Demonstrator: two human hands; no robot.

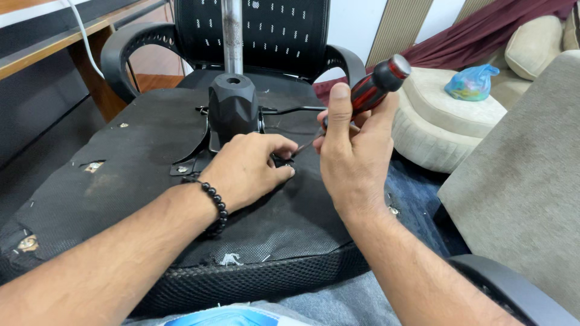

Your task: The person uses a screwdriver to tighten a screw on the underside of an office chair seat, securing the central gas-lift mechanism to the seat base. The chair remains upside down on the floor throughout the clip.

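Note:
An upturned black office chair seat (133, 181) lies across my lap, its torn fabric underside facing up. A black mechanism housing (232, 108) with a metal gas cylinder (232, 36) rises from its middle. My left hand (251, 172), with a black bead bracelet on the wrist, rests on the metal bracket at the housing's base, its fingers curled down at a spot near the screwdriver tip. My right hand (353, 151) grips a red and black screwdriver (377, 84), tilted so that its tip points down-left to the bracket beside my left fingers.
A black lever rod (296, 110) sticks out right of the housing. The chair's mesh back and armrests (130, 51) stand behind. A wooden desk (54, 48) is at the left. Beige cushions (447, 115), a blue plastic bag (472, 83) and a grey sofa (525, 175) lie at the right.

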